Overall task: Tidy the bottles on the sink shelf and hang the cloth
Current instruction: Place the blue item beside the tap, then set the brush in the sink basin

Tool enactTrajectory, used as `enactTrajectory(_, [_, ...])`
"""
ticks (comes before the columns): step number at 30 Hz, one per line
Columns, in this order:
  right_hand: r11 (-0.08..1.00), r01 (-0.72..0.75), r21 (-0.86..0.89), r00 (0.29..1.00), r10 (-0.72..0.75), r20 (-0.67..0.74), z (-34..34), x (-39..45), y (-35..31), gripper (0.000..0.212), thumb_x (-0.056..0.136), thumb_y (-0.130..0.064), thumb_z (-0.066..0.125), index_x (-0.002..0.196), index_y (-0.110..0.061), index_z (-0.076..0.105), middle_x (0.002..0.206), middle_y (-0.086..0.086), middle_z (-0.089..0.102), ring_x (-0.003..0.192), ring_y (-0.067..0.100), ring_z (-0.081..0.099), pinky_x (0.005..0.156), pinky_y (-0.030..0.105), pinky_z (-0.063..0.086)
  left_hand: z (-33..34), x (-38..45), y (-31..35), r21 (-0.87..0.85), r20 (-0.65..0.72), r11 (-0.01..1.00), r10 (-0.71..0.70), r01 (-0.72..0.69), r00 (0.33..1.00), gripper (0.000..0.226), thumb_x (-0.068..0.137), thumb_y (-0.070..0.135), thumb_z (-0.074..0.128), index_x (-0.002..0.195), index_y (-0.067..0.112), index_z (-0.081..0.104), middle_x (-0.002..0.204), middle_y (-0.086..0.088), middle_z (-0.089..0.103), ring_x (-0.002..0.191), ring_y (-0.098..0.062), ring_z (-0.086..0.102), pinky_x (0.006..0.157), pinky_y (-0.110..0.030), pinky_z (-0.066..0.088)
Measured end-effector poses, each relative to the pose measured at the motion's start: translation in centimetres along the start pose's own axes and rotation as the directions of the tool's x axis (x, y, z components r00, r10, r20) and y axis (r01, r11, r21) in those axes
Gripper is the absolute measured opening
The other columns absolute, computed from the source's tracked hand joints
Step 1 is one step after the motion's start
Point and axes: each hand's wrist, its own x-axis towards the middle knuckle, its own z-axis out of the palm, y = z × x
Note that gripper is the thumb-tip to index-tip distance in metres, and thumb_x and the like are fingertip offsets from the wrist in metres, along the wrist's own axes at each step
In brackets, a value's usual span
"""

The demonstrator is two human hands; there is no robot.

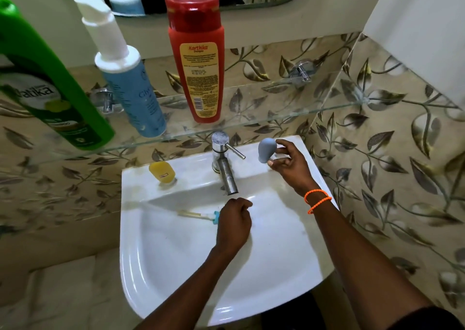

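Observation:
Three bottles stand on the glass shelf (276, 118): a green bottle (50, 90) at the left, a light blue pump bottle (130, 85) beside it, and a red shampoo bottle (197, 60) in the middle. On the sink's back rim sit a small yellow bottle (162, 171) at the left and a grey-blue bottle (266, 150) at the right. My right hand (289, 163) touches the grey-blue bottle with thumb and fingertips. My left hand (235, 224) is over the basin, closed on a toothbrush-like stick (196, 214) with a teal collar. No cloth is in view.
A chrome tap (224, 161) with a side lever stands at the middle of the white sink (176, 266). Leaf-patterned tiles cover the walls, with a corner at the right. A mirror hangs above the shelf. Chrome brackets (300, 71) hold the shelf.

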Motion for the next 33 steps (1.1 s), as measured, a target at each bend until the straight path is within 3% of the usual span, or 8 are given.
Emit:
enactTrajectory(5, [0.995, -0.025, -0.098, 0.954, -0.006, -0.3, 2.6, -4.3, 1.0, 0.039, 0.08, -0.007, 0.081, 0.113, -0.017, 0.062, 0.095, 0.006, 0.065, 0.072, 0.017, 0.063, 0.073, 0.012, 0.052, -4.9, 0.9, -5.7, 0.617, 0.105, 0.772, 0.11, -0.151, 0.988, 0.043, 0.082, -0.003, 0.061, 0.121, 0.012, 0.072, 0.119, -0.013, 0.072, 0.113, -0.037, 0.065, 0.093, -0.046, 0.053])
enactTrajectory(7, [0.99, -0.038, -0.137, 0.933, -0.014, -0.359, 5.6, -7.4, 2.0, 0.026, 0.079, -0.003, 0.079, 0.099, -0.011, 0.064, 0.085, 0.012, 0.067, 0.074, 0.026, 0.063, 0.078, 0.029, 0.056, -6.4, 1.5, -7.8, 0.739, 0.197, 0.636, 0.112, -0.223, 0.974, 0.042, 0.088, 0.002, 0.056, 0.127, 0.013, 0.067, 0.123, -0.01, 0.07, 0.118, -0.035, 0.063, 0.099, -0.044, 0.049])
enactTrajectory(9, [0.985, -0.024, -0.169, 0.972, -0.017, -0.235, 9.1, -10.5, 3.1, 0.022, 0.08, 0.001, 0.076, 0.097, -0.01, 0.067, 0.086, 0.014, 0.067, 0.075, 0.031, 0.066, 0.077, 0.044, 0.058, -7.4, 2.0, -9.1, 0.802, 0.287, 0.535, 0.047, -0.267, 0.957, 0.035, 0.095, 0.007, 0.048, 0.124, 0.016, 0.065, 0.12, -0.007, 0.068, 0.118, -0.031, 0.062, 0.101, -0.041, 0.046])
enactTrajectory(13, [0.931, 0.08, -0.356, 0.997, -0.074, 0.03, 13.6, -13.6, 4.4, 0.032, 0.081, -0.003, 0.071, 0.111, -0.015, 0.07, 0.108, 0.009, 0.07, 0.101, 0.029, 0.066, 0.089, 0.043, 0.055, -8.0, 2.8, -9.5, 0.761, 0.371, 0.575, -0.005, -0.3, 0.929, 0.035, 0.1, 0.009, 0.043, 0.123, 0.018, 0.068, 0.118, -0.007, 0.068, 0.116, -0.029, 0.061, 0.096, -0.038, 0.047])
enactTrajectory(17, [0.71, 0.294, -0.64, 0.956, -0.234, 0.178, 13.2, -14.4, 3.1, 0.046, 0.087, -0.021, 0.07, 0.132, -0.026, 0.063, 0.134, 0.001, 0.064, 0.126, 0.025, 0.056, 0.099, 0.041, 0.045, -7.6, 1.0, -6.4, 0.597, 0.41, 0.716, 0.114, -0.362, 0.905, 0.043, 0.091, -0.001, 0.049, 0.121, 0.017, 0.074, 0.108, -0.013, 0.074, 0.106, -0.034, 0.065, 0.087, -0.04, 0.052])
enactTrajectory(22, [0.75, 0.248, -0.612, 0.96, -0.275, 0.052, 6.9, -19.8, -0.7, 0.034, 0.081, -0.011, 0.077, 0.114, -0.021, 0.075, 0.099, -0.001, 0.08, 0.098, 0.023, 0.073, 0.096, 0.045, 0.05, -6.4, -5.2, 0.6, 0.379, 0.428, 0.753, 0.373, -0.538, 0.823, 0.041, 0.09, 0.0, 0.05, 0.119, 0.016, 0.074, 0.103, -0.011, 0.072, 0.095, -0.03, 0.066, 0.078, -0.036, 0.053])
enactTrajectory(28, [0.809, 0.034, -0.586, 0.952, -0.204, -0.226, -1.4, -31.1, 1.0, 0.038, 0.073, 0.002, 0.079, 0.109, -0.011, 0.077, 0.104, 0.006, 0.08, 0.096, 0.028, 0.072, 0.092, 0.048, 0.053, -1.0, -13.3, 7.1, 0.255, 0.603, 0.675, 0.448, -0.692, 0.66, 0.04, 0.092, 0.006, 0.058, 0.129, 0.014, 0.068, 0.102, -0.017, 0.071, 0.098, -0.04, 0.065, 0.081, -0.044, 0.05])
enactTrajectory(33, [0.812, -0.14, -0.567, 0.973, 0.007, -0.231, -4.8, -36.8, 4.8, 0.043, 0.077, 0.001, 0.076, 0.118, -0.009, 0.074, 0.114, 0.013, 0.076, 0.108, 0.034, 0.07, 0.098, 0.052, 0.051, 4.3, -18.0, 8.2, 0.266, 0.745, 0.625, 0.35, -0.734, 0.568, 0.039, 0.098, 0.024, 0.057, 0.137, 0.017, 0.062, 0.124, -0.012, 0.064, 0.118, -0.033, 0.058, 0.099, -0.042, 0.045])
